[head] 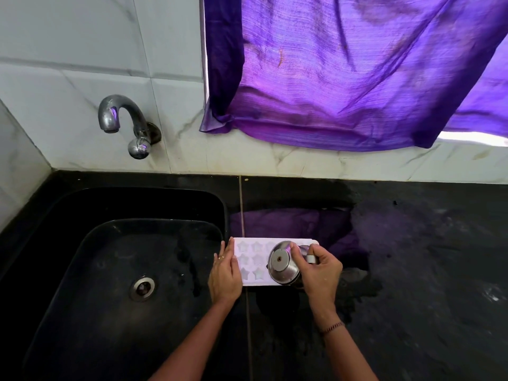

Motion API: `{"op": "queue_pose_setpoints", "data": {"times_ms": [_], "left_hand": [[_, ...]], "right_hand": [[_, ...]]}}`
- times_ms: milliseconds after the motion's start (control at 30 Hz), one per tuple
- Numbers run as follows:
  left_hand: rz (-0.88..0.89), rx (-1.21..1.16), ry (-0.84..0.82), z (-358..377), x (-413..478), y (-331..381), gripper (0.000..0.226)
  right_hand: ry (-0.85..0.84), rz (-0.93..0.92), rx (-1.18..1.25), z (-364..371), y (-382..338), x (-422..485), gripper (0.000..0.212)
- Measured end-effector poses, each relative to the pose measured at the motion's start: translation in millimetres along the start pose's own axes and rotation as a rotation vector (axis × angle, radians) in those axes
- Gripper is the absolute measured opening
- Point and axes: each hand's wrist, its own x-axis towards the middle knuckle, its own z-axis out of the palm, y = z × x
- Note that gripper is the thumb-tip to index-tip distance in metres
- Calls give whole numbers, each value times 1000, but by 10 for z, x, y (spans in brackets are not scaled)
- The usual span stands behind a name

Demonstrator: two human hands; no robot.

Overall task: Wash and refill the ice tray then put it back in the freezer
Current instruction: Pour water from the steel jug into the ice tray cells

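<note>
Two hands meet at one white ice tray (255, 281), which lies flat on the black table (412, 270) just right of the one sink (82, 270). The left hand (224, 273) rests straight fingers on the tray's left end. The right hand (320, 270) grips one steel cup (280, 264), tipped over the tray's right half. Six star-shaped hollows show plainly; others are hidden. Beyond are one tap (121, 116) and one purple curtain (357, 78).

Daylight through purple curtain (357, 78) (edges warped)
</note>
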Motion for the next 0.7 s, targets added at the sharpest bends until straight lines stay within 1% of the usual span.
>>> {"op": "queue_pose_setpoints", "data": {"times_ms": [333, 600, 700], "left_hand": [[-1, 33, -9, -25, -12, 39, 48], [-4, 67, -13, -27, -9, 42, 48], [-10, 71, -14, -21, -2, 38, 48]], "right_hand": [[-23, -38, -81, -12, 32, 14, 51], [-39, -121, -192, -29, 70, 63, 51], [-38, -123, -190, -32, 75, 69, 51]]}}
